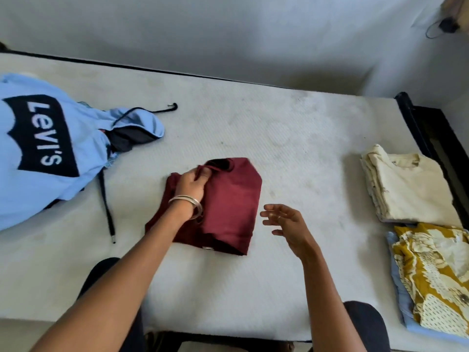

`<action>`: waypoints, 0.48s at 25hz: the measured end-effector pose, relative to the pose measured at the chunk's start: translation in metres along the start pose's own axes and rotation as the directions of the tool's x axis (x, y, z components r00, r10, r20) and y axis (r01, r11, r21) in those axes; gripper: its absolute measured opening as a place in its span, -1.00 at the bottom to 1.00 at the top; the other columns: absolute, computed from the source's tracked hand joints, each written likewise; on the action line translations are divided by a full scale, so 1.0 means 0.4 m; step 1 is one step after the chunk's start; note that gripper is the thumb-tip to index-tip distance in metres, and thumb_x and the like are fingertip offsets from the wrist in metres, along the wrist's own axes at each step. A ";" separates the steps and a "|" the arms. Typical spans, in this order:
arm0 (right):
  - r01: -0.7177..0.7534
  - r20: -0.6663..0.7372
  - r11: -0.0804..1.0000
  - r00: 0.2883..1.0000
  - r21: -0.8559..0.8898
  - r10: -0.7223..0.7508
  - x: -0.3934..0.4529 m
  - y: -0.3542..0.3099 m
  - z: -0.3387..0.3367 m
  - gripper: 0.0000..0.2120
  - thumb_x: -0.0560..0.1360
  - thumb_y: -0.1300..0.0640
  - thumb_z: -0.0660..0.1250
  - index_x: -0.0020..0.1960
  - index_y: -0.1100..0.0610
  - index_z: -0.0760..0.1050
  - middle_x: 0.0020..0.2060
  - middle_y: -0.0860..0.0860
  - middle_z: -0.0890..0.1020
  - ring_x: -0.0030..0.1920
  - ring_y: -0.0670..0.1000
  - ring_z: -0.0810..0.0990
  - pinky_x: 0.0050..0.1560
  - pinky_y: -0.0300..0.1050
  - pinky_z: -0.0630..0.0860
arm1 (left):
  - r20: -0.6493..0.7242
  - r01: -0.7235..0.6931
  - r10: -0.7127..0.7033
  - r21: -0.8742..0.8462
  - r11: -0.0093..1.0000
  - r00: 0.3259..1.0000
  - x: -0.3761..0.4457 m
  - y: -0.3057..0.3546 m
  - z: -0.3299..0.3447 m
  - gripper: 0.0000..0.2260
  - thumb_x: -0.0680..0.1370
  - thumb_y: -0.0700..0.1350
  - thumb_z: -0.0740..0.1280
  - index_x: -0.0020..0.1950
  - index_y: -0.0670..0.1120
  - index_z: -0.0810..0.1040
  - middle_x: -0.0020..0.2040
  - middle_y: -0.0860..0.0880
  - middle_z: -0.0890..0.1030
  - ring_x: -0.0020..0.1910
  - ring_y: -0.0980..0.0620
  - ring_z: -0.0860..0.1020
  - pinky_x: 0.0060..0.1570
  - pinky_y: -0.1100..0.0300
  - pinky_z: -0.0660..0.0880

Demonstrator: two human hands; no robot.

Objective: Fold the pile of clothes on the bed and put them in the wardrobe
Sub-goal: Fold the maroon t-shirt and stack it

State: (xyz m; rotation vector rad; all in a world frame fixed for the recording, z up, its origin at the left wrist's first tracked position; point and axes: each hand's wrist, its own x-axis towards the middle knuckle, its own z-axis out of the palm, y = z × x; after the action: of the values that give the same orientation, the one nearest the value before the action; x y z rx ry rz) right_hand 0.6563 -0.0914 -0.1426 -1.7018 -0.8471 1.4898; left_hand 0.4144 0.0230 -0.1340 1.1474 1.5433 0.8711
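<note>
Maroon garment is lying part-folded mid-bed. Left hand is pinching its collar edge. Right hand is hovering beside it, fingers spread, holding nothing. Risk: 1-handed lifting is likely letting loose layers slip, undoing the fold.

At nine o'clock the blue hoodie ran off frame; the left hand hid part of the maroon garment.
</note>
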 end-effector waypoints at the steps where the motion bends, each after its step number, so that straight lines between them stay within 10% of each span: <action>1: -0.035 -0.015 0.999 0.999 -0.024 0.034 0.030 0.008 0.044 -0.75 0.55 0.32 0.22 0.13 0.11 0.57 -0.01 0.09 0.71 -0.08 0.04 0.65 -0.15 -0.10 0.43 | -0.095 0.067 -0.067 -0.004 0.998 0.993 0.025 -0.027 -0.065 -0.68 0.61 0.06 0.25 0.05 -0.18 0.61 -0.03 -0.10 0.62 0.00 0.01 0.53 0.04 0.11 0.43; 5: -0.136 -0.221 0.959 0.972 -0.247 0.081 0.127 0.060 0.189 -0.64 0.54 0.04 0.38 0.28 0.12 0.44 -0.01 0.14 0.62 -0.03 0.06 0.60 -0.02 -0.03 0.54 | -0.077 0.425 -0.418 0.181 0.887 0.905 0.063 -0.180 -0.208 -0.55 0.50 0.21 0.34 0.13 -0.15 0.54 0.01 -0.11 0.56 0.09 -0.05 0.49 0.02 0.10 0.41; 8: -0.143 -0.313 0.941 0.949 -0.307 0.042 0.160 0.084 0.239 -0.31 0.45 -0.14 0.45 0.42 0.13 0.28 0.13 0.19 0.58 0.17 0.16 0.56 0.23 0.11 0.49 | -0.037 0.363 -0.365 0.245 0.899 0.930 0.063 -0.227 -0.195 -0.25 0.32 0.01 0.58 0.42 -0.08 0.35 0.31 -0.09 0.50 0.26 -0.10 0.48 0.28 0.09 0.39; 12: -0.093 -0.338 0.984 0.940 -0.154 0.036 0.167 0.084 0.245 -0.36 0.43 -0.10 0.49 0.39 0.10 0.35 0.02 0.00 0.57 0.09 0.06 0.58 0.20 0.08 0.53 | -0.089 0.196 -0.189 0.077 0.977 0.978 0.054 -0.212 -0.190 -0.33 0.40 -0.22 0.48 0.40 0.18 0.31 0.26 -0.02 0.51 0.16 -0.05 0.53 0.19 0.10 0.45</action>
State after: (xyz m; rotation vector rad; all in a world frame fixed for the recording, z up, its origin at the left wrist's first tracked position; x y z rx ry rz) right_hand 0.5676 -0.0444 -0.2141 -2.0525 -0.7541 1.1461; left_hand 0.3184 0.0192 -0.1987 1.0126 1.7414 0.7342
